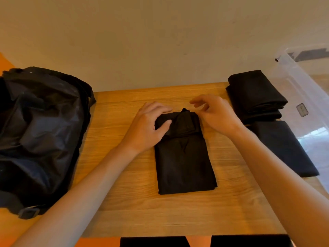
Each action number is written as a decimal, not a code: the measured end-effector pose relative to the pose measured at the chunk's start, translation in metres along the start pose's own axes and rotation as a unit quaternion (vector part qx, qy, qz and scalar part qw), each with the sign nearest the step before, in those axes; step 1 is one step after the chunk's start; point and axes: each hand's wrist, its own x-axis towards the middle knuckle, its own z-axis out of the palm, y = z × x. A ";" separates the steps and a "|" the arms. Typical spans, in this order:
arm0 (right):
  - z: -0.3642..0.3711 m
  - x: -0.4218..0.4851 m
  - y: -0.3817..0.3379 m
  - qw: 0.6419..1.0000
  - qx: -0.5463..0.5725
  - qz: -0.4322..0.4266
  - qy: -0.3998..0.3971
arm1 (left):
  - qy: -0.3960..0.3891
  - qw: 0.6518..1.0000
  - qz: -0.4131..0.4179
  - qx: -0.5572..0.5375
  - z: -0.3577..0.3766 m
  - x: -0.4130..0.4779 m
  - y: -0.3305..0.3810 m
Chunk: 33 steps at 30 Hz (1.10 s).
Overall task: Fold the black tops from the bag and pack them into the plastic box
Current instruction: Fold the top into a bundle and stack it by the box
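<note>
Black top (184, 161) | left hand (147, 125) grips folded end | right hand (213, 114) hovers, relaxed

Wooden table (124, 202), dark bag (39, 131) left, folded black top (183, 166) centre, folded tops (256, 93) stacked right
</note>
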 end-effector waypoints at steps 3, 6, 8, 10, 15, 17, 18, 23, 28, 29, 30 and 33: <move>-0.010 0.026 -0.008 0.991 -0.033 0.006 -0.129 | -0.056 0.997 -0.024 0.042 0.006 0.014 0.001; -0.016 0.033 -0.012 0.981 -0.024 -0.010 -0.191 | -0.074 0.996 -0.013 0.048 0.015 0.018 0.002; -0.014 0.035 -0.008 0.983 -0.018 -0.033 -0.181 | -0.071 0.997 -0.020 0.027 0.019 0.017 0.002; -0.011 0.035 -0.002 0.986 -0.002 -0.053 -0.159 | -0.060 0.998 -0.029 -0.002 0.021 0.017 0.002; -0.012 0.031 0.007 0.992 0.019 -0.069 -0.107 | -0.027 0.998 -0.025 -0.050 0.020 0.019 0.004; -0.016 0.030 0.009 0.988 0.030 -0.068 -0.133 | -0.015 0.999 -0.011 -0.045 0.020 0.019 0.005; -0.018 0.029 0.010 0.985 0.038 -0.062 -0.154 | -0.008 0.999 -0.002 -0.039 0.020 0.019 0.006; -0.015 0.027 0.015 0.987 0.035 -0.089 -0.127 | 0.018 0.999 -0.005 -0.045 0.024 0.012 0.007; -0.019 0.023 0.020 0.985 0.010 -0.106 -0.133 | -0.020 0.999 -0.035 -0.028 0.022 0.009 0.006; -0.020 0.023 0.021 0.986 0.021 -0.098 -0.132 | -0.028 0.999 -0.022 -0.023 0.022 0.008 0.004; -0.020 0.024 0.021 0.986 0.031 -0.091 -0.133 | -0.033 0.999 -0.009 -0.016 0.023 0.006 0.002; -0.016 0.028 0.019 0.983 0.000 -0.102 -0.151 | -0.054 0.998 0.018 -0.009 0.023 0.001 -0.004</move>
